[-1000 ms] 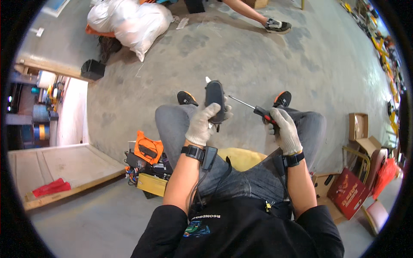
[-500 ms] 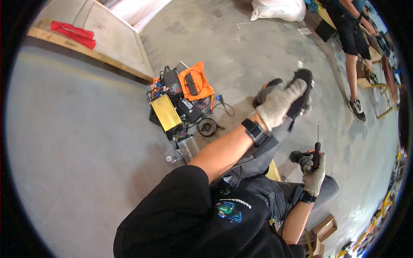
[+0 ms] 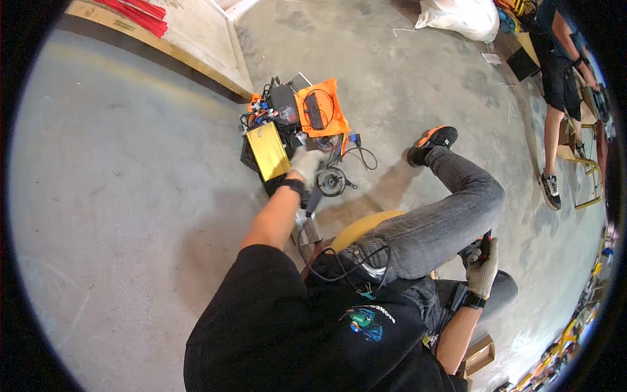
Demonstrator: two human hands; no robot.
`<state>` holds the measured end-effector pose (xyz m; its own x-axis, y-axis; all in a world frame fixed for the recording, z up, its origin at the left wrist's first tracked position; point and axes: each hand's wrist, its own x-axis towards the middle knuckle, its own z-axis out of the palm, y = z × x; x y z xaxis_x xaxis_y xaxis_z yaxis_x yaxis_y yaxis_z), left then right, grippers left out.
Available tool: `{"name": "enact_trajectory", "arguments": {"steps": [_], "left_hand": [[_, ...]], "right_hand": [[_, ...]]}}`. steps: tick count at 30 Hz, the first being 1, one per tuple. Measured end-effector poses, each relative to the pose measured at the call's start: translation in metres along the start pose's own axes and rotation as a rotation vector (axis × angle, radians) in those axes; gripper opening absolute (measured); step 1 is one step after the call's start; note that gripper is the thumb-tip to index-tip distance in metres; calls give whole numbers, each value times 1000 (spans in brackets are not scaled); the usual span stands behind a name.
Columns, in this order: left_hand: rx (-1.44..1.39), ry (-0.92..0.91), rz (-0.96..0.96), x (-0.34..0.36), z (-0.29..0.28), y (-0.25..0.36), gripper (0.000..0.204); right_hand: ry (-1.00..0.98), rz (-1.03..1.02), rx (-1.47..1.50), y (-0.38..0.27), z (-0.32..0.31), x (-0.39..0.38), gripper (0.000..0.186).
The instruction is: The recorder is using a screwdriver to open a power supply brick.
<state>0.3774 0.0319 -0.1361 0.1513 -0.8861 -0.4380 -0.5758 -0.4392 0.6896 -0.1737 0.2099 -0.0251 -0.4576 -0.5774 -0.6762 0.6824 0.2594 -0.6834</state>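
My left hand (image 3: 305,164), in a pale knit glove, reaches down at the near side of a pile of electrical parts. It is blurred, and its fingers are partly hidden. It is beside a gold metal box (image 3: 268,151) and a round black part (image 3: 332,181) with a hub and short arm. A dark strip-like piece (image 3: 313,200) shows just below the hand; whether I hold it cannot be made out. By my bent right knee, my gloved right hand (image 3: 482,276) is closed around a screwdriver (image 3: 485,244) with a dark handle. Its shaft is not visible.
An orange sheet (image 3: 336,108) with a black adapter tops the pile. Black cable (image 3: 340,278) loops across my lap. A wooden-edged board (image 3: 196,62) with red strips lies beyond. Another person (image 3: 554,124) stands at far right, near a white sack (image 3: 460,18). An opened carton (image 3: 480,353) lies near right.
My left hand has moved from the flat black object above my leg, left to the parts pile. My right hand still grips the screwdriver, now tilted so its shaft no longer shows.
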Motion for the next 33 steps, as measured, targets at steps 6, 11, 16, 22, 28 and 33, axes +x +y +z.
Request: {"name": "enact_trajectory", "arguments": {"steps": [6,11,16,22,28,33], "left_hand": [[120,438,-413,3,-124,-23,51],[328,242,-37,-5,-157,87,48],[221,-200,949,-90,-86,278,39],[257,-891,1333,-223,-55,408,30],[337,-1035,1375,-246,-38,427,33],[391,-1042,1329,-245,-34,428,35]], "right_hand": [[2,14,-73,3,7,7,27],[-46,37,-95,1,22,7,28],[-32,1,-104,-5,32,-3,31],[95,-102,-126,-5,35,-7,30],[110,-134,-307,-5,32,-5,44],[66,-177,-295,-2,36,-2,44]]}}
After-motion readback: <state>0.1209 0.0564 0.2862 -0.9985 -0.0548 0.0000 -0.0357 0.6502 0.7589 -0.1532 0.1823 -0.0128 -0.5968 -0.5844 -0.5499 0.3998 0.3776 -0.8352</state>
